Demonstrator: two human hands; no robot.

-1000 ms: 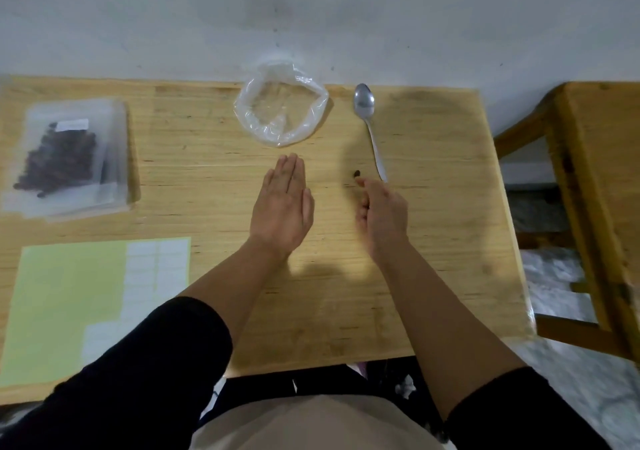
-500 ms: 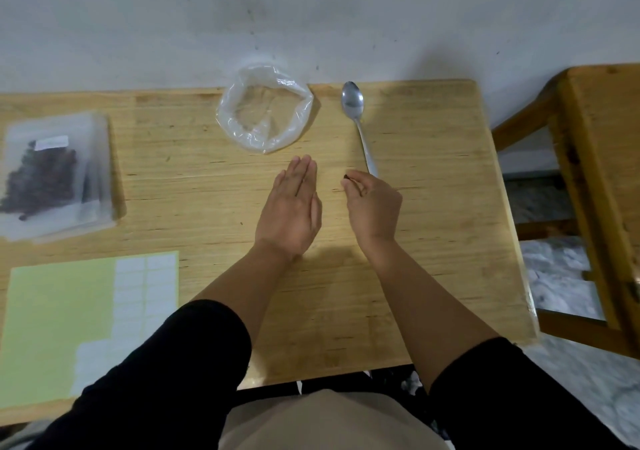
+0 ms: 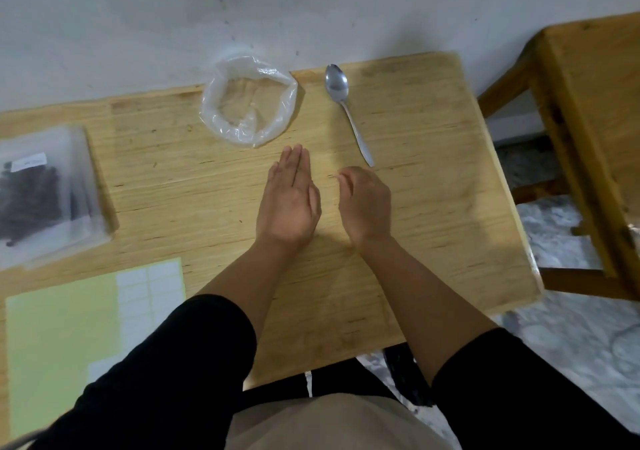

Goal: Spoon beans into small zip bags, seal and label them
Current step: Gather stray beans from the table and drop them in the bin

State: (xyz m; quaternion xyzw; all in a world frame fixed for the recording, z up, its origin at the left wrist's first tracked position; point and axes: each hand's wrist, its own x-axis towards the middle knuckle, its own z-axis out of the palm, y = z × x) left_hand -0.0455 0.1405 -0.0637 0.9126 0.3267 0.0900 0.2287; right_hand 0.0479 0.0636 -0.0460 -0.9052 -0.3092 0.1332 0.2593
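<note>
My left hand (image 3: 289,200) rests near the middle of the wooden table (image 3: 433,207), held flat with the fingers straight and together and nothing in it. My right hand (image 3: 363,200) is just to its right, fingers curled and fingertips pinched together; the small dark bean seen in them earlier is hidden. A metal spoon (image 3: 346,106) lies beyond my right hand, bowl toward the wall. A clear plastic bag (image 3: 249,103) with its mouth rolled open sits at the table's far edge and looks empty. A stack of zip bags (image 3: 41,193), the top one holding dark beans and a white label, lies at the left.
A label sheet (image 3: 69,328), green backing with white stickers along its right side, lies at the near left. A white wall runs behind the table. A wooden stool or second table (image 3: 595,110) stands to the right, across a gap of stone floor.
My right hand picked a single dark bean off the table near the spoon's handle and drew it toward my left hand. The left hand hardly moved. The view tilted.
</note>
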